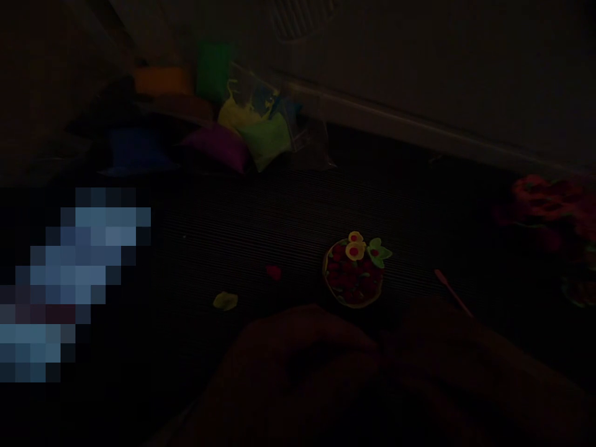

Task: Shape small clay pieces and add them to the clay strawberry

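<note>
The picture is very dark. At the bottom, my left hand (293, 354) and my right hand (460, 347) come together, fingertips bent inward and nearly touching. Both look closed in a pinch; whatever is between the fingers is hidden in shadow. Just beyond them sits a small round piece (351, 279) with a yellowish rim and a dark red, green-flecked top. It carries two yellow flowers with red centres (355, 250) and a green leafy flower (379, 253). A thin pink stick tool (451, 292) lies beyond my right hand.
A flat yellow-green scrap (226, 302) and a small red scrap (274, 272) lie left of the round piece. Several coloured soft packs, including a light green pack (270, 139), are heaped at the back left. A reddish cluster (549, 198) stands far right. Pixelation covers the left edge.
</note>
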Tool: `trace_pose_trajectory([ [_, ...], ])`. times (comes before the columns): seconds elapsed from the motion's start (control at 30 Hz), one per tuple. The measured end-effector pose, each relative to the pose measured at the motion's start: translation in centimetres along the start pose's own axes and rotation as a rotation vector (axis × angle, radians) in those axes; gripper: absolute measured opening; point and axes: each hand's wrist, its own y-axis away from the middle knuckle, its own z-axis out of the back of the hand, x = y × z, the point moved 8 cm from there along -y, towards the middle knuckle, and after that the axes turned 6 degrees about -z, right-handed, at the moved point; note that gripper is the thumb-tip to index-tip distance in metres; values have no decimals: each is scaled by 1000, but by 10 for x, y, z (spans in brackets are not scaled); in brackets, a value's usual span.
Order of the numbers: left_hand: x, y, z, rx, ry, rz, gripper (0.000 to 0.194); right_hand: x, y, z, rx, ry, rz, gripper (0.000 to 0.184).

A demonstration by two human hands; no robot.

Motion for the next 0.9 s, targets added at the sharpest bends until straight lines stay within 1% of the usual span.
trace_pose_trajectory([
  [0.17,-1,1,-2,36,-4,-39,17,7,-2,0,21,3,11,27],
  [0.27,-3,2,-2,43,-39,-63,17,5,1,0,23,9,4,25],
  [0.37,-7,3,-1,26,-138,-102,16,-1,3,1,0,30,-21,26],
  [0.43,-15,2,3,-52,-278,-189,17,-6,2,5,-31,73,-40,29],
  [0.5,-28,4,6,-169,-470,-331,18,-10,-3,10,-47,108,-48,31],
  [0.53,-34,5,5,-217,-566,-406,19,-11,-7,10,-33,117,-40,29],
  [0.6,-42,9,-1,-260,-740,-528,22,-11,-15,9,18,139,-2,25],
  [0.63,-43,10,-5,-262,-809,-565,22,-10,-19,8,31,177,26,23],
  [0.7,-40,11,-11,-231,-902,-587,24,-7,-23,6,53,277,95,22],
  [0.8,-35,11,-15,-201,-953,-563,23,1,-24,0,84,376,208,25],
  [0.9,-34,9,-16,-204,-952,-539,24,4,-23,-4,113,396,243,27],
])
